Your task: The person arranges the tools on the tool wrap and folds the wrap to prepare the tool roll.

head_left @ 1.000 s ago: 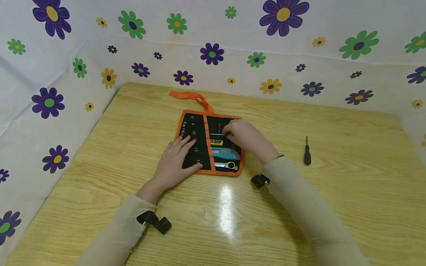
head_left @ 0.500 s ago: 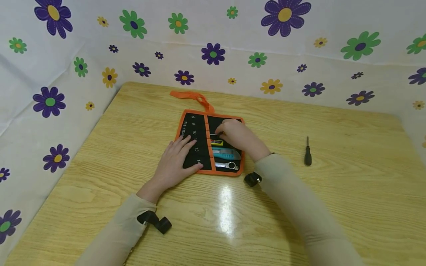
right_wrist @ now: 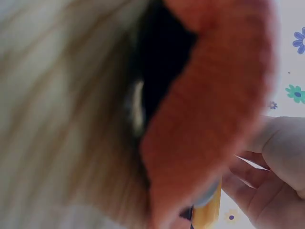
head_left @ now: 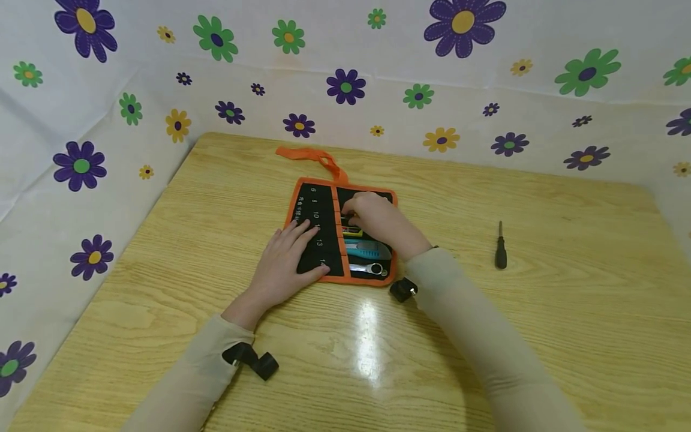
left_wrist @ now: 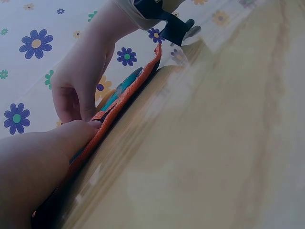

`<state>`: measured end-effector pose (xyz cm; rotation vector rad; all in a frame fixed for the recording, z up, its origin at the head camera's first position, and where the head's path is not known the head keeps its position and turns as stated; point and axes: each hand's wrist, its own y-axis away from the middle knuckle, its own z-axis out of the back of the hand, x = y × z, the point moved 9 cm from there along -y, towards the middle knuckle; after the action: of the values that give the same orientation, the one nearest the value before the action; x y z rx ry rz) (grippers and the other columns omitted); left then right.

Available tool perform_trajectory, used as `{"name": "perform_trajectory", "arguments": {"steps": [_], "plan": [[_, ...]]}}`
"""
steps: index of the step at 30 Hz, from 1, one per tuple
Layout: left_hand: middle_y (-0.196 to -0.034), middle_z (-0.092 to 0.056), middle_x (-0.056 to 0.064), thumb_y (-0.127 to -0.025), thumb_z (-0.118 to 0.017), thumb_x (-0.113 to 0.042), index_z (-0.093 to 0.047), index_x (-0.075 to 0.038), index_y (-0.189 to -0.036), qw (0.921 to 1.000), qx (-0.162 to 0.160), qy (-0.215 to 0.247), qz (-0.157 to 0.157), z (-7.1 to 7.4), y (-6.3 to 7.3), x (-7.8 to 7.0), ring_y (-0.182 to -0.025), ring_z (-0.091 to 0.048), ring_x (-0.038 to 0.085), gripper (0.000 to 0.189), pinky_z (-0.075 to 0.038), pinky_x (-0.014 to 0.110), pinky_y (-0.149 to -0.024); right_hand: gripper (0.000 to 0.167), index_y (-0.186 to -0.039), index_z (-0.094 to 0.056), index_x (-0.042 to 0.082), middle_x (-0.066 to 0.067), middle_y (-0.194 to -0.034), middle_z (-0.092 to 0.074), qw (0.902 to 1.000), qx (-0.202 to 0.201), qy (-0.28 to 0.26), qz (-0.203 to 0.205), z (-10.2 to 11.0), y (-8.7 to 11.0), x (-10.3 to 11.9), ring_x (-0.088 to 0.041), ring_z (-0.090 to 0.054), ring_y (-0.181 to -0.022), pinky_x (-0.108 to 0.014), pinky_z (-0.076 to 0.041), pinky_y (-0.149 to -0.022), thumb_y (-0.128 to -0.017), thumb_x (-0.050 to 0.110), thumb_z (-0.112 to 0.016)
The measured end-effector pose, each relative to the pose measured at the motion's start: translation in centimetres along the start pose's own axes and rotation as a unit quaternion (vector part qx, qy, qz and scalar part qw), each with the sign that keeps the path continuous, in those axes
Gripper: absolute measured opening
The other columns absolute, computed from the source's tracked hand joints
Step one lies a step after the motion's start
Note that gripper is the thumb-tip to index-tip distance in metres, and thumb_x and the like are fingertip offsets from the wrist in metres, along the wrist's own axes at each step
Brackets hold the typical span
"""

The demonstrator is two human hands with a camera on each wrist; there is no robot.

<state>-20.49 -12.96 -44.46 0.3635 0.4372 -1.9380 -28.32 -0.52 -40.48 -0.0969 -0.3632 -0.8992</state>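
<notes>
On my head feed, the tool pouch [head_left: 329,252] lies unfolded at centre frame on the wooden table [head_left: 572,288]. My left hand [head_left: 283,261] rests on its left half, fingers apart; my right hand [head_left: 380,221] curls its fingers beside the seam, and I can't tell whether they pinch anything. Teal cutter [head_left: 368,249] and wrench [head_left: 366,269] sit just below it, a screwdriver [head_left: 501,254] well apart at right

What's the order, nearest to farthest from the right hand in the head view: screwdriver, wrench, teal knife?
1. Teal knife: in the pouch, closest.
2. Wrench: along the pouch's near edge.
3. Screwdriver: on the table, right of the pouch.
</notes>
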Motion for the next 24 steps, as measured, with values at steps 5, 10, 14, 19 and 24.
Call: {"name": "perform_trajectory", "arguments": {"steps": [5,10,14,19,24], "plan": [[-0.154,-0.029,0.007,-0.087,-0.061,-0.056,-0.037,-0.014,-0.148,1.0,0.001,0.0,0.0,0.0,0.0,0.0,-0.143,-0.018,0.028,0.078,-0.011,0.048,-0.115,0.027,-0.115,-0.068,0.002,-0.012,-0.113,-0.064,1.0,0.003,0.003,-0.005,0.2,0.5,-0.5,-0.025,-0.06,-0.103,-0.033,-0.05,-0.087,-0.089,0.006,-0.067],[-0.154,-0.029,0.007,-0.087,-0.06,-0.057,-0.037,-0.014,-0.148,1.0,0.003,-0.003,0.002,-0.1,0.0,0.0,-0.143,-0.017,0.028,0.078,-0.011,0.048,-0.115,0.031,-0.119,-0.065,0.001,-0.014,-0.117,-0.063,0.9999,0.001,-0.008,-0.008,0.7,1.4,-1.3,-0.026,-0.058,-0.108,-0.036,-0.048,-0.092,-0.089,0.007,-0.068],[-0.154,-0.028,0.007,-0.087,-0.06,-0.058,-0.036,-0.014,-0.149,0.9999,0.006,-0.007,0.004,-0.1,0.0,0.0,-0.143,-0.017,0.028,0.079,-0.01,0.048,-0.115,0.033,-0.12,-0.064,0.0,-0.014,-0.118,-0.062,0.9997,-0.003,-0.014,-0.022,1.3,2.3,-2.4,-0.027,-0.057,-0.108,-0.037,-0.048,-0.092,-0.088,0.008,-0.069],[-0.154,-0.028,0.008,-0.087,-0.06,-0.057,-0.036,-0.014,-0.149,0.9999,0.009,-0.006,0.004,-0.1,0.0,0.0,-0.143,-0.017,0.028,0.079,-0.01,0.048,-0.115,0.031,-0.118,-0.065,0.0,-0.014,-0.116,-0.063,0.9986,-0.009,-0.015,-0.051,1.9,3.8,-4.1,-0.028,-0.058,-0.105,-0.039,-0.049,-0.089,-0.088,0.008,-0.069],[-0.154,-0.028,0.007,-0.087,-0.06,-0.057,-0.036,-0.014,-0.149,0.9999,0.008,-0.006,0.004,-0.2,0.0,0.0,-0.143,-0.017,0.028,0.079,-0.01,0.048,-0.115,0.031,-0.117,-0.065,-0.002,-0.017,-0.116,-0.061,0.9977,-0.025,-0.01,-0.062,2.5,4.7,-5.7,-0.031,-0.056,-0.105,-0.042,-0.047,-0.092,-0.087,0.002,-0.068]]}}
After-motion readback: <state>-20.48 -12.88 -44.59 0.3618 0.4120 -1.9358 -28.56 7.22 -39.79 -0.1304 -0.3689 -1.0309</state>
